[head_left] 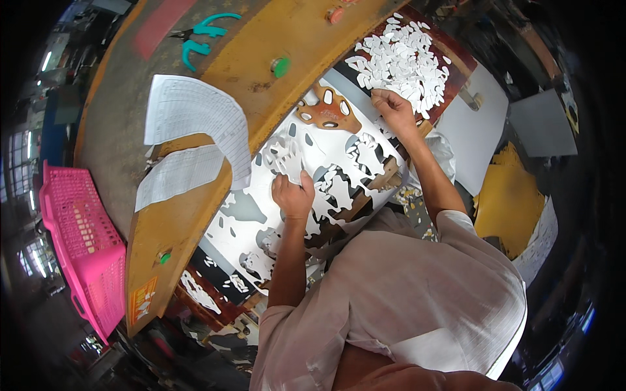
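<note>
My left hand (293, 195) lies knuckles-up on the punched white sheet (339, 173), fingers curled down against it; I cannot tell whether they pinch anything. My right hand (392, 107) is clenched at the sheet's far edge, fingertips just touching the pile of white cut-out pieces (404, 58). A brown cutting die (328, 112) sits between my two hands. The sheet looks thin, light and floppy, its lacy webbing likely to tear, so I'd grip it by a solid uncut margin beside my left fingers.
</note>
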The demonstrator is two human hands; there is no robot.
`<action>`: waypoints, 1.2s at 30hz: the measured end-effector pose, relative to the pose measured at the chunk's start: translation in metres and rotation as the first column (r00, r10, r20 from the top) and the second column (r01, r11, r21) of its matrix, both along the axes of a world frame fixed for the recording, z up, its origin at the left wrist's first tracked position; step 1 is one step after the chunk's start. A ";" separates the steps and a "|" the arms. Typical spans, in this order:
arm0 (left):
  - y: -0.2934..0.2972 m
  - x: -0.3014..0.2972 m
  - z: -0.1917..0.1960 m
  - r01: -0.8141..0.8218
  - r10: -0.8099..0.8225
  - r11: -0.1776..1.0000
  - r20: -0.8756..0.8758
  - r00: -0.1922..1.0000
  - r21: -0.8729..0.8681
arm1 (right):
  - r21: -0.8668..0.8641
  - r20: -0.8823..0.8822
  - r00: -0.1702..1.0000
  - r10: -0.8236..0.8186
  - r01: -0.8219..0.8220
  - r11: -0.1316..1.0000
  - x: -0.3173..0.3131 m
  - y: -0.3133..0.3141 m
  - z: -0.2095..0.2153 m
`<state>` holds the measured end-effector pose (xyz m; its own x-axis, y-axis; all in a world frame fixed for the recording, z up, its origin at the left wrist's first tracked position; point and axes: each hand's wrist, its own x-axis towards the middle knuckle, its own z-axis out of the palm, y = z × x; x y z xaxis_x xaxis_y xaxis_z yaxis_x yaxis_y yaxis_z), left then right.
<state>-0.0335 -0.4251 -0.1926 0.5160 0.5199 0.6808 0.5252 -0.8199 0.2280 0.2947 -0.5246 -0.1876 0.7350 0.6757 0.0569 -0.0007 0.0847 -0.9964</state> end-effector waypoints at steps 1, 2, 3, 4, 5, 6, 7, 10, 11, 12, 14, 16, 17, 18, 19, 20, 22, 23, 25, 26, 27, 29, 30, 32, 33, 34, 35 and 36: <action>-0.002 -0.001 0.003 0.012 -0.013 0.999 0.022 1.000 0.039 | 0.049 -0.016 1.000 -0.005 0.006 0.999 0.001 -0.005 0.002; -0.005 -0.001 0.005 -0.009 0.009 0.999 0.002 1.000 0.033 | 0.108 -0.028 1.000 0.005 -0.002 0.994 0.001 -0.009 0.001; -0.013 -0.007 0.007 -0.007 0.007 1.000 -0.025 1.000 0.007 | 0.091 -0.060 0.998 0.003 0.002 0.996 0.000 -0.016 0.001; -0.022 -0.014 0.009 0.004 -0.006 1.000 -0.061 0.998 -0.027 | 0.087 -0.086 0.996 0.010 -0.003 0.996 -0.002 -0.024 -0.001; -0.029 -0.019 0.010 0.017 -0.022 0.998 -0.090 0.996 -0.054 | 0.130 -0.088 0.996 0.031 -0.019 0.991 -0.002 -0.031 -0.002; -0.050 -0.030 0.008 0.004 -0.017 0.991 -0.093 0.996 -0.130 | 0.108 -0.056 0.998 0.041 -0.034 0.994 -0.004 -0.038 -0.004; -0.074 -0.043 0.006 -0.010 -0.004 0.996 -0.161 0.987 -0.088 | 0.097 -0.062 0.995 0.079 -0.072 0.993 -0.007 -0.045 -0.006; -0.129 -0.064 -0.008 -0.116 0.105 0.965 -0.061 0.993 -0.234 | 0.055 -0.026 0.988 0.152 -0.150 0.987 -0.022 -0.064 -0.007; -0.141 -0.067 -0.014 -0.151 0.140 0.961 -0.063 0.988 -0.230 | 0.093 0.060 0.984 0.166 -0.171 0.981 -0.029 -0.069 -0.005; -0.151 -0.068 -0.021 -0.184 0.175 0.951 -0.057 0.983 -0.251 | 0.123 0.142 0.975 0.169 -0.187 0.975 -0.039 -0.075 -0.001; -0.161 -0.069 -0.032 -0.143 0.140 0.972 -0.025 0.990 -0.187 | 0.147 0.285 0.950 0.125 -0.172 0.974 -0.061 -0.085 0.013; -0.161 -0.067 -0.040 -0.121 0.114 0.987 -0.072 0.991 -0.101 | 0.178 0.475 0.876 0.085 -0.190 0.966 -0.078 -0.093 0.037; -0.162 -0.066 -0.042 -0.140 0.133 0.988 -0.098 0.986 -0.066 | 0.202 0.573 0.818 0.045 -0.194 0.960 -0.086 -0.094 0.050; -0.160 -0.064 -0.044 -0.175 0.164 0.982 -0.145 0.976 -0.069 | 0.199 0.690 0.724 0.005 -0.196 0.960 -0.092 -0.090 0.063; -0.160 -0.063 -0.045 -0.200 0.187 0.978 -0.167 0.968 -0.063 | 0.200 0.789 0.613 -0.038 -0.198 0.960 -0.096 -0.086 0.074; -0.161 -0.063 -0.046 -0.209 0.204 0.978 -0.172 0.964 -0.012 | 0.197 0.870 0.487 -0.078 -0.198 0.960 -0.098 -0.085 0.082; -0.165 -0.062 -0.048 -0.220 0.215 0.975 -0.164 0.963 -0.010 | 0.011 0.873 0.477 0.103 -0.230 0.973 -0.091 -0.086 0.084; -0.167 -0.061 -0.048 -0.236 0.231 0.972 -0.148 0.962 -0.016 | -0.032 0.878 0.451 0.160 -0.278 0.960 -0.087 -0.087 0.078; -0.174 -0.060 -0.050 -0.224 0.221 0.974 -0.085 0.972 -0.035 | -0.139 0.839 0.489 0.239 -0.232 0.963 -0.064 -0.109 0.054; -0.177 -0.060 -0.050 -0.229 0.225 0.972 -0.078 0.971 -0.054 | -0.085 0.838 0.511 0.190 -0.222 0.971 -0.054 -0.119 0.040; -0.177 -0.059 -0.050 -0.221 0.217 0.973 -0.066 0.974 -0.060 | -0.044 0.821 0.552 0.143 -0.189 0.981 -0.044 -0.122 0.026; -0.178 -0.056 -0.049 -0.253 0.249 0.966 -0.074 0.966 -0.061 | -0.013 0.934 0.342 0.102 -0.254 0.967 -0.035 -0.134 -0.003; -0.178 -0.054 -0.048 -0.263 0.257 0.963 -0.081 0.963 -0.066 | 0.069 0.970 0.242 0.007 -0.304 0.950 -0.031 -0.136 -0.012; -0.178 -0.051 -0.047 -0.283 0.278 0.956 -0.073 0.958 -0.075 | -0.002 0.949 0.303 0.084 -0.260 0.966 -0.029 -0.136 -0.026; -0.180 -0.050 -0.047 -0.294 0.288 0.952 -0.074 0.955 -0.088 | -0.020 0.937 0.333 0.107 -0.257 0.966 -0.031 -0.135 -0.031; -0.180 -0.047 -0.046 -0.296 0.293 0.952 -0.049 0.955 -0.073 | -0.047 0.953 0.282 0.114 -0.235 0.971 -0.032 -0.134 -0.033; -0.180 -0.046 -0.046 -0.313 0.309 0.947 -0.064 0.949 -0.068 | -0.064 0.960 0.257 0.115 -0.201 0.978 -0.033 -0.133 -0.034; -0.181 -0.045 -0.046 -0.333 0.329 0.941 -0.076 0.941 -0.063 | -0.051 0.960 0.262 0.102 -0.194 0.980 -0.034 -0.132 -0.035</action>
